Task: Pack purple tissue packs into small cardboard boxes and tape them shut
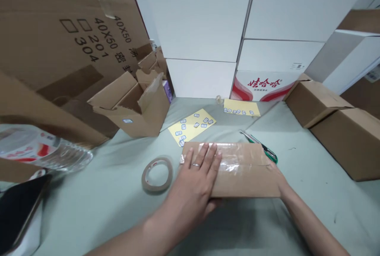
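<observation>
A small brown cardboard box (246, 180) with shiny clear tape across its top is held between my hands. My left hand (200, 172), with a ring on one finger, lies over the box's left end. Its fingers stretch across the tape and its thumb is at the front edge. My right hand (277, 176) supports the right end, its fingers mostly hidden by the box. A roll of tape (157, 174) lies left of my left hand. Just behind the box's right end is a green utility knife (267, 152), partly covered, with its blade pointing away.
Yellow sheets with small labels (191, 125) (242, 107) lie behind the box. An open carton (145, 117) stands at left, near a water bottle (44, 149) and a large carton (74, 50). White boxes (204, 22) form the back; closed brown boxes (341, 141) stand right.
</observation>
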`<state>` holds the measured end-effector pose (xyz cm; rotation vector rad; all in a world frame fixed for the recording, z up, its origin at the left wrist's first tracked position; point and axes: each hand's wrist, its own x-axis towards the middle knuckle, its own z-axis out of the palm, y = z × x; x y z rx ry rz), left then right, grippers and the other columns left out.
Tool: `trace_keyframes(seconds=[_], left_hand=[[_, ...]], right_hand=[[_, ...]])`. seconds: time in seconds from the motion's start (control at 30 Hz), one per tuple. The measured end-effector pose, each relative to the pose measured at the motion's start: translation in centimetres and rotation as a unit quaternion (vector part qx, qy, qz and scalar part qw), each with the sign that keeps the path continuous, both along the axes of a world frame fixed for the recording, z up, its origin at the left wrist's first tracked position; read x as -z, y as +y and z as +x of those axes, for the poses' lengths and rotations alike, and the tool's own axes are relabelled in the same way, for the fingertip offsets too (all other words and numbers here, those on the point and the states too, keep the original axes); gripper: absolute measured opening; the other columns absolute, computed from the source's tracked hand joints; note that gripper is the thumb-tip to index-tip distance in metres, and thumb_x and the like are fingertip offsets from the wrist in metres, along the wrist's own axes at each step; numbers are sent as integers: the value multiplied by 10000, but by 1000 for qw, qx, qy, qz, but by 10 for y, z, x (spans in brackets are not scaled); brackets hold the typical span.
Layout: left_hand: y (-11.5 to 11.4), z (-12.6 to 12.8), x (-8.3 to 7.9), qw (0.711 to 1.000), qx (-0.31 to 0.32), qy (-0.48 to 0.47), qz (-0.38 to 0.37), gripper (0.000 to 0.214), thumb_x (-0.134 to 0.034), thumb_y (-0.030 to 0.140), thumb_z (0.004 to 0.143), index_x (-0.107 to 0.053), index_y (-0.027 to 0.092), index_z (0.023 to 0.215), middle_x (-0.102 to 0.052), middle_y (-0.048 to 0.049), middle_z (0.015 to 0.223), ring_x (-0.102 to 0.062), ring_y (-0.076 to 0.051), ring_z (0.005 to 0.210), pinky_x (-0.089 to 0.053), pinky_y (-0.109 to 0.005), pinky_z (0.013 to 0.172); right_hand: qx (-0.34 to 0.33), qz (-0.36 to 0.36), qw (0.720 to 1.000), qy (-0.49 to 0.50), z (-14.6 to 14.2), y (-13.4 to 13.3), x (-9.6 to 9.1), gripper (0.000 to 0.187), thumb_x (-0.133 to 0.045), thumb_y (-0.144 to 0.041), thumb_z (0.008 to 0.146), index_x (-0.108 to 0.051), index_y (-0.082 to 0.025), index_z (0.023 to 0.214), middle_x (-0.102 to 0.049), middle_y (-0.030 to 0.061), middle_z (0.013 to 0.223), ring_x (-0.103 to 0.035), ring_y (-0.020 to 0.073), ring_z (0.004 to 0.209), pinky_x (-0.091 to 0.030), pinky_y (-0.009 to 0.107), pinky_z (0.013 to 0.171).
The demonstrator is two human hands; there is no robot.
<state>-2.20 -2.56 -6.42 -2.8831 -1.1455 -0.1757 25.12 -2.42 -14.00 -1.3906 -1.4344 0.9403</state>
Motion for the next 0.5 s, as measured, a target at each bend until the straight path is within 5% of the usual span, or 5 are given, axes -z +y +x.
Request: trace_keyframes(seconds=[0.13, 0.27, 0.4, 0.5], left_hand=[[1, -37, 3, 996, 27, -73, 40, 954, -658, 389, 842, -98, 133, 1571, -330, -210, 1576, -288, -393, 1474, -292, -631, 1157], [9, -83, 9, 987, 41, -156, 23, 920, -601, 484, 879, -100, 162, 1580, -306, -192, 1595, -334, -376, 1458, -333, -567, 1172], [22, -114, 19, 975, 2, -217, -46, 805, -443, 611, 930, -124, 264, 1582, -284, -130, 1616, -378, -366, 1436, -400, -512, 1149], [21, -118, 9, 963, -14, -246, -105, 789, -233, 734, 910, -190, 305, 1571, -264, -104, 1626, -332, -378, 1456, -369, -561, 1155]], right_hand=[[-46, 2, 998, 40, -6, -15, -4, 572, -511, -573, 929, -529, -287, 1424, -561, 92, 1447, -556, 272, 1303, -491, 428, 1039], [-111, 57, 992, 15, -18, -28, -27, 557, -573, -383, 952, -427, -331, 1487, -397, 64, 1574, -383, 248, 1441, -348, 451, 1166], [-177, 141, 974, -31, -39, -38, -53, 590, -550, -287, 967, -349, -365, 1517, -372, 43, 1589, -322, 227, 1473, -325, 438, 1187], [-186, 177, 965, -64, -54, -45, -63, 609, -534, -257, 972, -310, -389, 1523, -342, 25, 1603, -306, 204, 1480, -349, 404, 1179]])
